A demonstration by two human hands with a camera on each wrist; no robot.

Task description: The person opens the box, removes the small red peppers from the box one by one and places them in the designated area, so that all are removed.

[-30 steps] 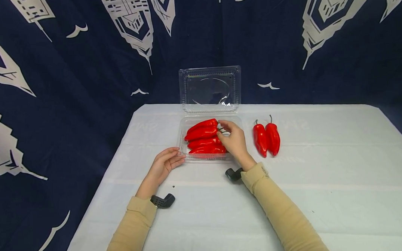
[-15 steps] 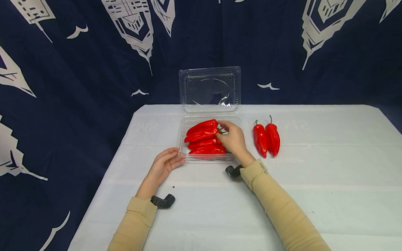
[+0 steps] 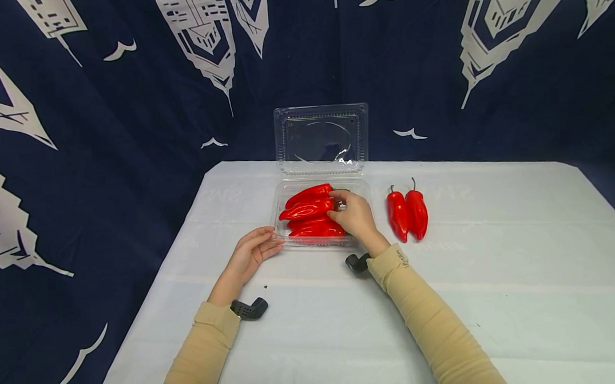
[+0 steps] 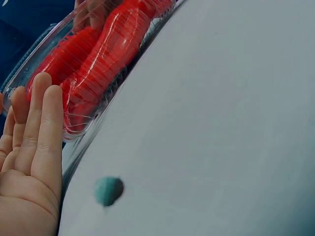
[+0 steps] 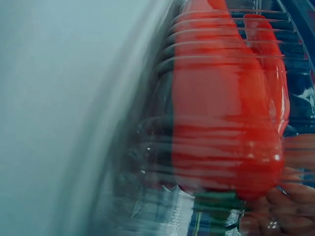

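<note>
A clear plastic clamshell container [image 3: 315,244] holds several red peppers, lying side by side with their tips to the left. The thumb and fingers of my right hand [image 3: 358,215] pinch one pepper [image 3: 305,210] at its stem end, inside the tray. My left hand [image 3: 251,249] touches the container's front left corner with straight fingers, which the left wrist view shows beside the clear wall. In the right wrist view, a pepper [image 5: 216,113] shows through the ribbed wall, with part of the right hand [image 5: 280,211] behind it. The peppers' stems are partly hidden by the right hand.
The clear lid [image 3: 322,137] stands raised at the container's back. Two more red peppers [image 3: 398,215] lie upright-pointing on the white table [image 3: 496,275], right of the right hand. A tiny dark speck [image 3: 266,286] lies near the left wrist. A navy patterned cloth [image 3: 364,69] hangs behind.
The pinched pepper has shifted slightly left and toward the front, along with my right fingertips. The left hand has stayed in place at the container's corner.
</note>
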